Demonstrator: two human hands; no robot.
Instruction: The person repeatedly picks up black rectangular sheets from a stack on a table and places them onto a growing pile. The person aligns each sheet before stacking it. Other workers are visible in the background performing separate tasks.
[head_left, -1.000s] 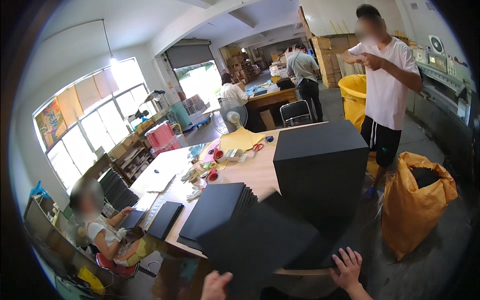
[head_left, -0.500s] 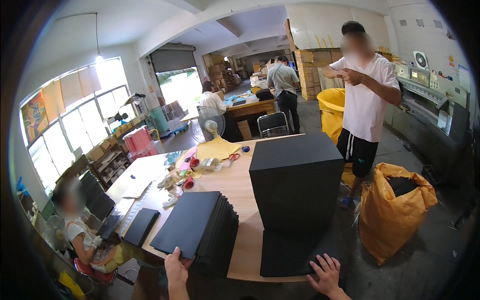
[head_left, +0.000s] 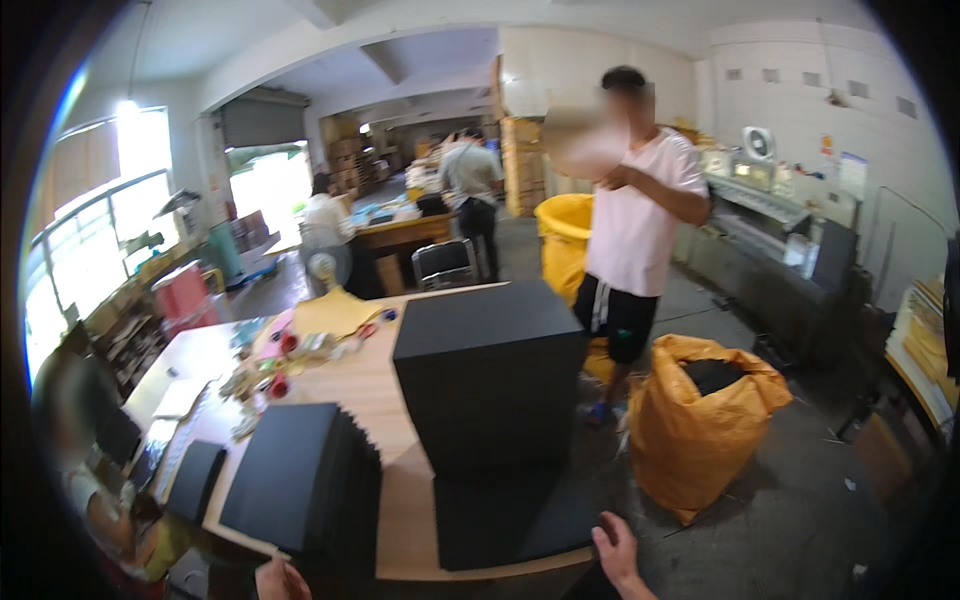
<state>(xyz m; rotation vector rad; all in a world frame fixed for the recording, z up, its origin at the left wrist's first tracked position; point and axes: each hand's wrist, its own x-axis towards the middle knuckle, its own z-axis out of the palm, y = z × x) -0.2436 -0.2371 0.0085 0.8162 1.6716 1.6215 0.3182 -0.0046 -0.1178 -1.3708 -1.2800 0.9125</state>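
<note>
A stack of black rectangular sheets with uneven edges lies on the left part of the table. My left hand is at that stack's near edge; it is blurred, partly cut off by the lower border, and its grip does not show. To the right, a low black pile lies at the table's front edge, directly before a tall black stack. Beside the low pile's front right corner is my right hand, open, with fingers apart and nothing in it.
A smaller black pile lies farther left, near a seated person. Tape rolls, red scissors and yellow paper clutter the table's far side. An orange sack stands on the floor at right. Behind it stands a person in a white shirt.
The view has swung right, so the table and stacks sit farther left. My left hand has drawn back toward the lower border. My right hand has shifted off the low pile's top to its corner.
</note>
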